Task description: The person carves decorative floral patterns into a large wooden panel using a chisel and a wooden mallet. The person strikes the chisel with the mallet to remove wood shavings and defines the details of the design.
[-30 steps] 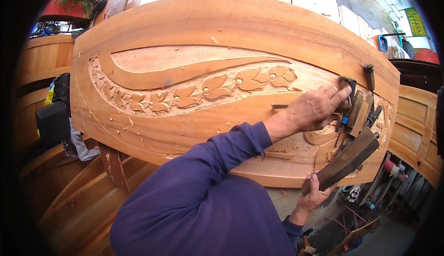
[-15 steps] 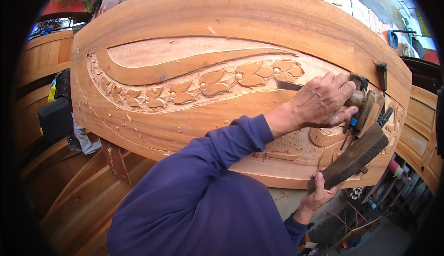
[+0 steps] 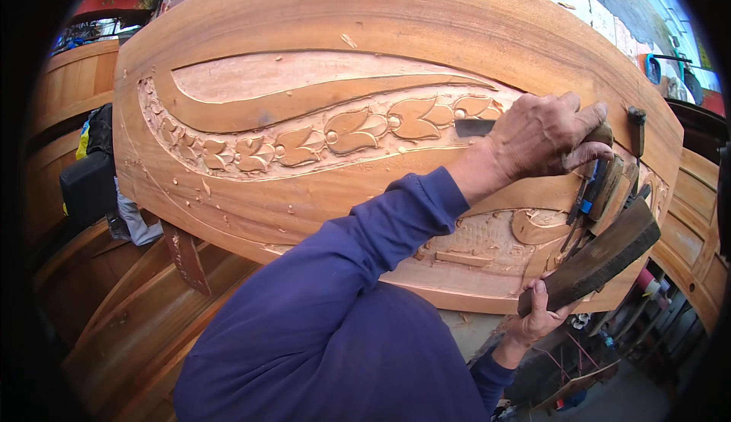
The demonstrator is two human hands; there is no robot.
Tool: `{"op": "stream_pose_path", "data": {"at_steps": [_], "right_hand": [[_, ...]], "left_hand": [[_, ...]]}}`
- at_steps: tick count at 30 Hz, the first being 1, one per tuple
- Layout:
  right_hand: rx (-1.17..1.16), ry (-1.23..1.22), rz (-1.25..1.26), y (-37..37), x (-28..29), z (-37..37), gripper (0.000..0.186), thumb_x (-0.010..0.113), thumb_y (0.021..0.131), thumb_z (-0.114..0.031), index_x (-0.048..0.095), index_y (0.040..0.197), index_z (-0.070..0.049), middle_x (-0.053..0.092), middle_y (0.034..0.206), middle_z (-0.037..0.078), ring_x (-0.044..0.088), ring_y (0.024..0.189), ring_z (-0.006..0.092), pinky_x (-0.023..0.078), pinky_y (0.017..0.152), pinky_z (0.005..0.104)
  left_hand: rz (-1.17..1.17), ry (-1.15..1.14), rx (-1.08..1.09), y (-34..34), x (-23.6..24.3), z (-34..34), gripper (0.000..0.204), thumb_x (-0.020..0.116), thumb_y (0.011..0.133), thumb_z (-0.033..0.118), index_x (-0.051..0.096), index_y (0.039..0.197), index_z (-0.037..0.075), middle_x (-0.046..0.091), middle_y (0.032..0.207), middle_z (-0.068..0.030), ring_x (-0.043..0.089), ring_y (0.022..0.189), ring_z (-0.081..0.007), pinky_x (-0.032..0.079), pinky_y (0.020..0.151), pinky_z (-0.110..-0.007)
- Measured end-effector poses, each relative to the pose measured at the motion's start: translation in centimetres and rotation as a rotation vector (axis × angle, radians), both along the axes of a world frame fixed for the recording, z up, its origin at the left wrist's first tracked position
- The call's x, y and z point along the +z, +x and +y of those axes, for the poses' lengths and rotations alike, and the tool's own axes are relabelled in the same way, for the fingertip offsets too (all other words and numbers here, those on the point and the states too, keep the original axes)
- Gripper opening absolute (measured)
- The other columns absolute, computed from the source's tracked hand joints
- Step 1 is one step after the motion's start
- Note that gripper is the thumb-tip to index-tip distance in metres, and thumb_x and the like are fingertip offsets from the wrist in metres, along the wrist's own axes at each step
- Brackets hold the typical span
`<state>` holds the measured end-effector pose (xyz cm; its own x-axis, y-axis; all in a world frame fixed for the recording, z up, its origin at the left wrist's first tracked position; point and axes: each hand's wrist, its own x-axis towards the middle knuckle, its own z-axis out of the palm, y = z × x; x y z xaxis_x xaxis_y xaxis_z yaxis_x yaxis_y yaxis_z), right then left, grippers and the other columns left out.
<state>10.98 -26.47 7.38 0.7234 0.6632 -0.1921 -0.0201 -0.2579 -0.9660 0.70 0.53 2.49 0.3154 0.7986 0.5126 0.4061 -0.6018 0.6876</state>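
A large wooden panel lies before me, carved with a curving chain of leaf and bud shapes. My left hand reaches across to the right and is closed on a chisel. The chisel's flat dark blade sticks out to the left, by the last carved buds; my fingers hide much of the rest. Lower right, my right hand grips the near end of a thick, dark wooden club, which slants up to the right.
Several carving tools lie in a group on the panel's right part. Another tool rests near its right edge. Wood chips are scattered over the surface. A black case stands at the left, and wooden doors at the right.
My left hand has shifted a little right with the chisel, whose blade has turned and shows broader. My right hand and the club have moved slightly right.
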Motion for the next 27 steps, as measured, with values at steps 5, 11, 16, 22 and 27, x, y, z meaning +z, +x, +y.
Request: {"op": "stream_pose_path", "data": {"at_steps": [5, 11, 16, 22, 27], "right_hand": [[0.001, 0.001, -0.019, 0.2, 0.2, 0.5, 0.071, 0.076, 0.082, -0.003, 0.046, 0.146, -0.002, 0.065, 0.099, 0.01, 0.064, 0.082, 0.0173, 0.055, 0.078, 0.0314], [0.081, 0.035, -0.039, 0.7, 0.0, 0.6, 0.07, 0.069, 0.086, 0.005, 0.043, 0.151, -0.005, 0.066, 0.103, 0.012, 0.065, 0.081, 0.017, 0.057, 0.074, 0.0316], [0.037, -0.005, -0.031, 0.1, 0.6, 1.6, 0.069, 0.077, 0.081, -0.005, 0.047, 0.143, -0.001, 0.065, 0.099, 0.01, 0.064, 0.082, 0.0174, 0.055, 0.079, 0.0316], [0.062, 0.048, -0.061, 0.2, 0.6, 2.4, 0.065, 0.075, 0.083, -0.004, 0.047, 0.142, -0.001, 0.064, 0.103, 0.011, 0.064, 0.084, 0.0182, 0.054, 0.08, 0.0331], [0.112, 0.164, -0.17, 1.9, 0.3, 5.4, 0.063, 0.069, 0.088, 0.003, 0.044, 0.146, -0.004, 0.064, 0.11, 0.014, 0.065, 0.091, 0.0191, 0.056, 0.081, 0.0331]], "left_hand": [[-0.016, 0.005, 0.029, 0.1, -0.5, 1.6, 0.049, 0.072, 0.092, 0.057, 0.067, 0.106, 0.01, 0.065, 0.075, -0.0097, 0.069, 0.063, -0.0289, 0.054, 0.05, -0.038], [0.003, 0.0, 0.028, 0.0, -0.8, 1.8, 0.05, 0.072, 0.091, 0.057, 0.067, 0.108, 0.01, 0.065, 0.075, -0.0098, 0.069, 0.063, -0.0285, 0.054, 0.051, -0.038], [0.002, -0.019, 0.007, -0.3, -1.1, 1.8, 0.053, 0.071, 0.091, 0.058, 0.067, 0.111, 0.01, 0.066, 0.076, -0.0098, 0.069, 0.063, -0.0276, 0.055, 0.051, -0.037], [-0.004, 0.005, -0.03, -0.6, -0.9, 1.7, 0.058, 0.075, 0.087, 0.059, 0.066, 0.113, 0.008, 0.067, 0.079, -0.0097, 0.07, 0.066, -0.0278, 0.056, 0.054, -0.037], [-0.113, 0.012, -0.07, -0.8, -0.8, 1.7, 0.049, 0.082, 0.083, 0.048, 0.059, 0.098, 0.008, 0.066, 0.085, -0.0099, 0.072, 0.076, -0.0304, 0.058, 0.061, -0.04]]}}
